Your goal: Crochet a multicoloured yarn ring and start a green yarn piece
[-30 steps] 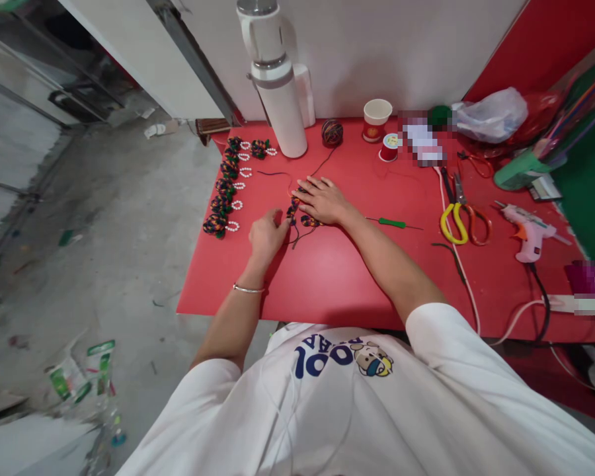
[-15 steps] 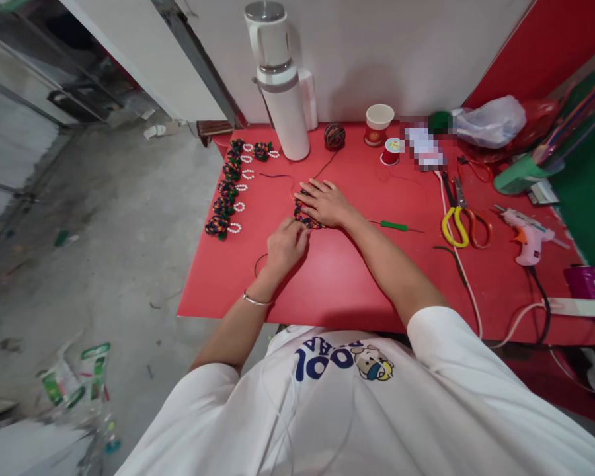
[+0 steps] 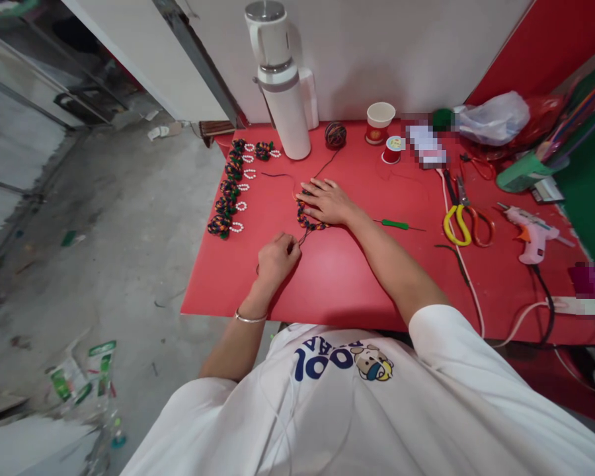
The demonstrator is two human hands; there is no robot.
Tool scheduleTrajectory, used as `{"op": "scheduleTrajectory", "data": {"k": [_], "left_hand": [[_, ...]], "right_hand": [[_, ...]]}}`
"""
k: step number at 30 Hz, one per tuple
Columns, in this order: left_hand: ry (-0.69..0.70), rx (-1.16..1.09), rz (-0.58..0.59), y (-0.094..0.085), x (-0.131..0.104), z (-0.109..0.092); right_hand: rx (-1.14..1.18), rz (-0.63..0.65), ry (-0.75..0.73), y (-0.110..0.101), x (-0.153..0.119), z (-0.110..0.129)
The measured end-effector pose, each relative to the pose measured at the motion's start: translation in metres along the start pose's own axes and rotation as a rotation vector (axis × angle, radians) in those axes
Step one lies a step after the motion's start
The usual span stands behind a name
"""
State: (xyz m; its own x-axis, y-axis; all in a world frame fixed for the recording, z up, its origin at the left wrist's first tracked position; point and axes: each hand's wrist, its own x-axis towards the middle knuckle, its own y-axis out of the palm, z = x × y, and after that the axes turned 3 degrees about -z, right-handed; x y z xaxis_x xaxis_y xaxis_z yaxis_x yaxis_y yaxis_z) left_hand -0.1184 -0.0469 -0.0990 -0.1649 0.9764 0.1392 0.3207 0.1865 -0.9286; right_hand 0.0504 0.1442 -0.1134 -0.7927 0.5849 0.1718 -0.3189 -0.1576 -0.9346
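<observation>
A dark multicoloured crocheted yarn strip [image 3: 302,215] lies curved on the red table [image 3: 327,277]. Flat on top of it, fingers spread, my right hand [image 3: 330,200] presses it down. My left hand [image 3: 279,258] is closed, pinching a dark yarn strand [image 3: 303,239] that runs from the strip's lower edge. Behind my right hand, a line of yarn leads up to a dark yarn ball [image 3: 335,135]. A green-handled crochet hook [image 3: 395,225] lies right of my right forearm. What my right palm covers is hidden.
Several yarn pieces with white bead loops [image 3: 226,205] line the table's left side. A white flask [image 3: 288,112], paper cup [image 3: 379,123] and red thread spool [image 3: 392,150] stand at the back. Right are yellow-handled scissors [image 3: 457,225], orange-handled scissors [image 3: 480,228], and a pink glue gun [image 3: 533,235].
My left hand has moved down and left, away from the strip, drawing the yarn strand out. My right hand stays flat on the strip.
</observation>
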Motion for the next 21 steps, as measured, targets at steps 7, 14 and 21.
{"op": "scheduleTrajectory", "data": {"k": [7, 14, 21], "left_hand": [[0.15, -0.071, -0.065, -0.003, 0.001, -0.001], [0.417, -0.062, 0.019, 0.008, -0.004, -0.001], [0.307, -0.108, -0.076, 0.009, -0.037, 0.019]], "right_hand": [[0.022, 0.011, -0.029, -0.005, -0.002, -0.007], [0.017, 0.008, -0.02, -0.006, -0.003, -0.004], [0.029, -0.036, -0.006, -0.002, -0.003, -0.018]]}}
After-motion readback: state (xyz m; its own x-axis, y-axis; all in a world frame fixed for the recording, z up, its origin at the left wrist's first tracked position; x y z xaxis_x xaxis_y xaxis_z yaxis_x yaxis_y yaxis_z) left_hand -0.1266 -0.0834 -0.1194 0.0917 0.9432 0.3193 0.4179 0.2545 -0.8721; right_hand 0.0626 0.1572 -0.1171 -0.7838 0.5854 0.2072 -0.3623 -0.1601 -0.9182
